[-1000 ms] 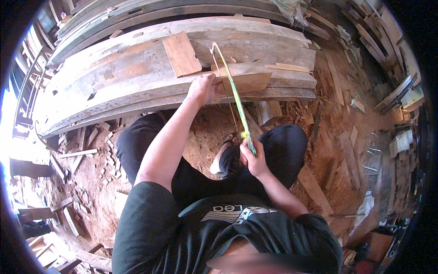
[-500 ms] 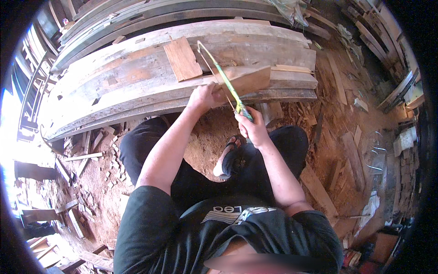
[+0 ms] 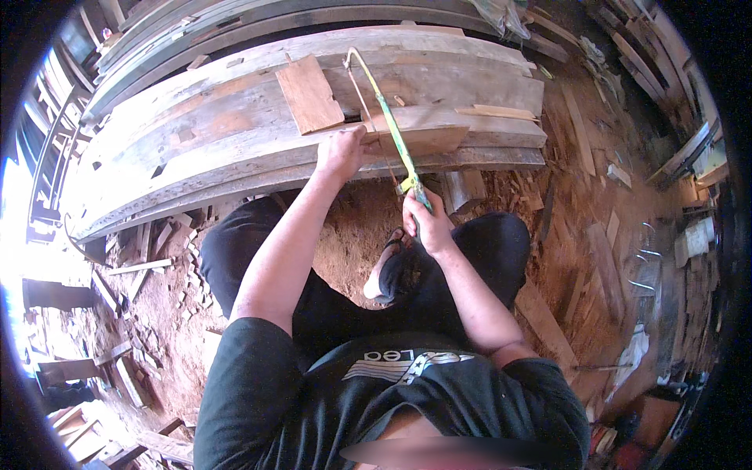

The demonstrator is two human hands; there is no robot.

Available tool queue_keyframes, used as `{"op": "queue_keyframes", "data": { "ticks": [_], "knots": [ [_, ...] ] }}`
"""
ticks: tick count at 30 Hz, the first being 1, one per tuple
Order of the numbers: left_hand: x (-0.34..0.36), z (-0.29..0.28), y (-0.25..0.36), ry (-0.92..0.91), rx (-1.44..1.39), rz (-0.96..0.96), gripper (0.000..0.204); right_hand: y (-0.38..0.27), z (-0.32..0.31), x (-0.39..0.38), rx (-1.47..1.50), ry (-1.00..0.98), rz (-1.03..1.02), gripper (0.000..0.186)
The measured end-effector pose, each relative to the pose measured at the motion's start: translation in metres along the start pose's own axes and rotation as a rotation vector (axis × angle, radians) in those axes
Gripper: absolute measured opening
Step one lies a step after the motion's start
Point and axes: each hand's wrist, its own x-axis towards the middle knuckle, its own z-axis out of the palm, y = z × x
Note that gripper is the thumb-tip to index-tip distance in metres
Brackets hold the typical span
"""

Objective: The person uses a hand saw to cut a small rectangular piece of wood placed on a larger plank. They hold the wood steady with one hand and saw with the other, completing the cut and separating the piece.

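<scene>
My right hand (image 3: 427, 223) is closed round the handle of a green-and-yellow hacksaw (image 3: 398, 141). The saw's frame points away from me, and its thin blade crosses a wooden board (image 3: 427, 141). With my left hand (image 3: 341, 154) I grip the left end of that board, just left of the blade. The board lies along the near edge of a bench of thick planks (image 3: 227, 125). Beyond my left hand, a flat rectangular piece of wood (image 3: 309, 94) rests on the planks. How deep the blade sits in the board I cannot tell.
A thin wood strip (image 3: 501, 113) lies on the bench at the right. Long beams (image 3: 258, 27) are stacked behind it. Offcuts (image 3: 160, 239) litter the dirt floor, and a wooden block (image 3: 464, 190) stands under the bench edge near my right knee. More lumber leans at the far right.
The hacksaw has moved away from me, and its frame is more upright in view. The board's right end now sits lower and flatter on the bench. My left hand keeps its grip.
</scene>
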Motion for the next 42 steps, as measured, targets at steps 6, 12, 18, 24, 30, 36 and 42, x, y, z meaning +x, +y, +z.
{"op": "queue_keyframes", "data": {
  "ticks": [6, 12, 18, 24, 30, 36, 42],
  "knots": [
    [-0.001, 0.001, 0.004, -0.045, 0.057, -0.061, 0.030, 0.005, 0.010, -0.018, -0.150, 0.061, -0.081, 0.013],
    [0.005, 0.002, -0.007, -0.021, -0.012, 0.046, 0.022, 0.006, 0.012, -0.057, -0.219, 0.085, -0.076, 0.012],
    [-0.001, 0.004, -0.001, -0.123, 0.006, 0.032, 0.023, -0.013, 0.015, 0.005, -0.107, 0.066, -0.012, 0.013],
    [0.006, -0.001, -0.011, -0.005, 0.006, -0.096, 0.025, -0.003, 0.025, -0.022, -0.252, 0.061, 0.020, 0.014],
    [0.003, 0.005, -0.005, -0.092, -0.043, 0.030, 0.029, -0.010, 0.013, -0.035, -0.128, 0.083, -0.002, 0.011],
    [-0.004, -0.006, 0.006, -0.179, 0.061, -0.074, 0.022, -0.006, 0.026, 0.003, -0.182, 0.143, 0.051, 0.012],
    [-0.007, 0.000, 0.002, -0.160, 0.013, -0.083, 0.028, -0.001, 0.017, 0.003, -0.006, 0.035, -0.021, 0.011]
  ]
}}
